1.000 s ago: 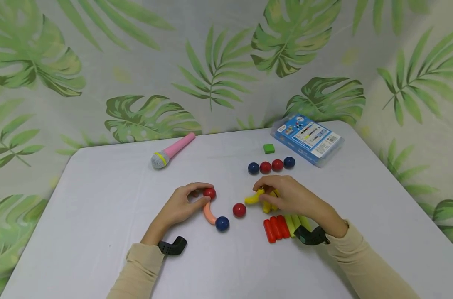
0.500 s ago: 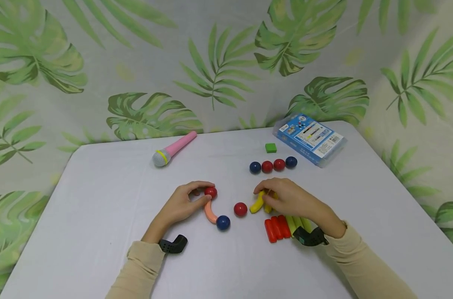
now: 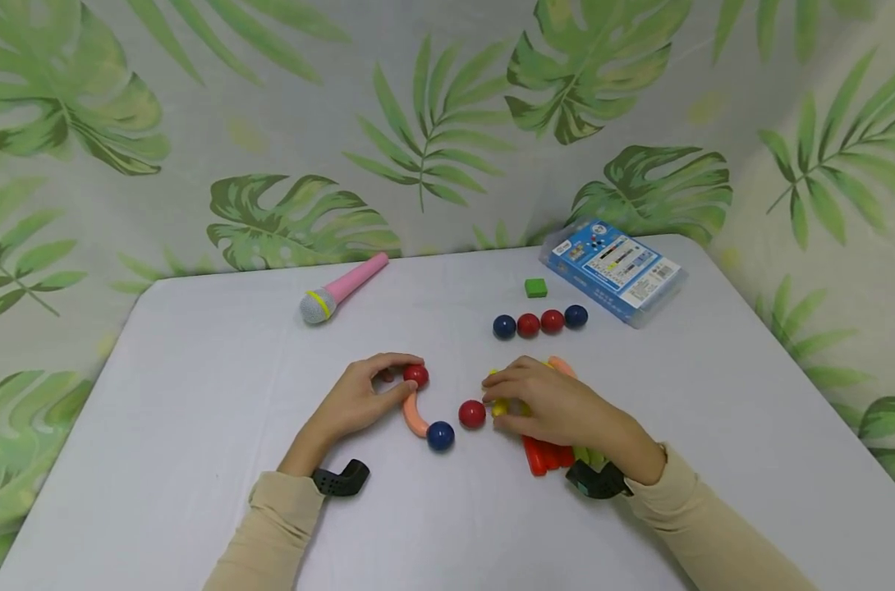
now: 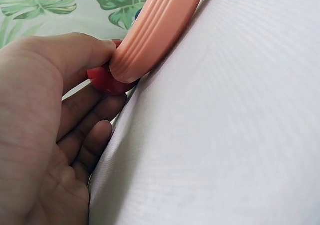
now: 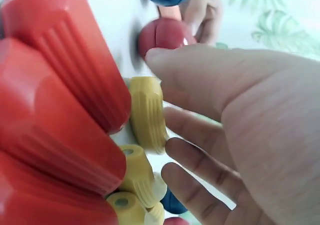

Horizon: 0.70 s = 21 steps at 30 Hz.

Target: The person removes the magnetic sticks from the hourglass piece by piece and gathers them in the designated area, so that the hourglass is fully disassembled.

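Observation:
In the head view, my left hand (image 3: 360,396) pinches a red ball (image 3: 416,377) between thumb and fingers. A peach-coloured curved stick (image 3: 414,417) runs from that ball to a dark blue ball (image 3: 441,436). My right hand (image 3: 554,402) hovers over yellow curved sticks, its fingers loosely bent. A second red ball (image 3: 472,414) lies just left of its fingertips. The right wrist view has the thumb tip overlapping this ball and a yellow stick (image 5: 148,112) lying beside the fingers, not gripped. My hand partly hides the yellow sticks in the head view.
Red sticks (image 3: 539,458) and yellow-green sticks (image 3: 589,457) lie below my right hand. Behind it are a row of red and blue balls (image 3: 529,325), a green block (image 3: 535,287) and a blue-labelled plastic case (image 3: 617,269). A pink toy microphone (image 3: 353,281) lies at the back left.
My right hand tipped a yellow stick, let it go, and moved left and nearer toward the loose red ball. A peach stick behind it came into view. My left hand keeps its pinch.

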Each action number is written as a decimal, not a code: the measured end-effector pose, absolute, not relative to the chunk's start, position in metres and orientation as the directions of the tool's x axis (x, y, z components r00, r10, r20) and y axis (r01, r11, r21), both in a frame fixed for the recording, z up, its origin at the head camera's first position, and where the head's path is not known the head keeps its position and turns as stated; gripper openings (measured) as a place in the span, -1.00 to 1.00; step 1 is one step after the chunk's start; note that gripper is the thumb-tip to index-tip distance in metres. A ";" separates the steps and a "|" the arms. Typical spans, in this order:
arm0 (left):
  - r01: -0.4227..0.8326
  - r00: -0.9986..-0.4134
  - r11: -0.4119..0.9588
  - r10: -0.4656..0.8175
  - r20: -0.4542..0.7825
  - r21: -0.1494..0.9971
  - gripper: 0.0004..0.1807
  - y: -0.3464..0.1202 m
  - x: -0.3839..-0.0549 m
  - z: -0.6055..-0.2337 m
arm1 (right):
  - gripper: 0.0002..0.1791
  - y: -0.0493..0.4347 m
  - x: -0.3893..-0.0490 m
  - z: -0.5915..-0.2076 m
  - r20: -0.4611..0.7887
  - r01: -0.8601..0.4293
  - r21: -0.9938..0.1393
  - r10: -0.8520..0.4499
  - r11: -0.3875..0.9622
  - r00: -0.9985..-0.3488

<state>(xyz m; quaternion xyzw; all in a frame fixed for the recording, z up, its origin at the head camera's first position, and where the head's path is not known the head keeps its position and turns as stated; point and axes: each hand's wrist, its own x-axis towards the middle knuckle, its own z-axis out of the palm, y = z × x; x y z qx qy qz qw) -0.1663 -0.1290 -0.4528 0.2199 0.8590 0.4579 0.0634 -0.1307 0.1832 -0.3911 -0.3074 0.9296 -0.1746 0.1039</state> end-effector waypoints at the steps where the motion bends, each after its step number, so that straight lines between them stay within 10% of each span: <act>1: 0.317 -0.896 0.485 0.435 0.090 0.815 -0.64 -0.129 -0.166 -0.453 | -0.61 0.183 -0.130 -0.391 -0.091 -0.525 -0.387 -0.597 0.759 -0.797; 21: 0.329 -0.895 0.491 0.434 0.101 0.806 -0.64 -0.128 -0.168 -0.451 | -0.77 0.196 -0.134 -0.385 -0.104 -0.499 -0.396 -0.578 0.771 -0.810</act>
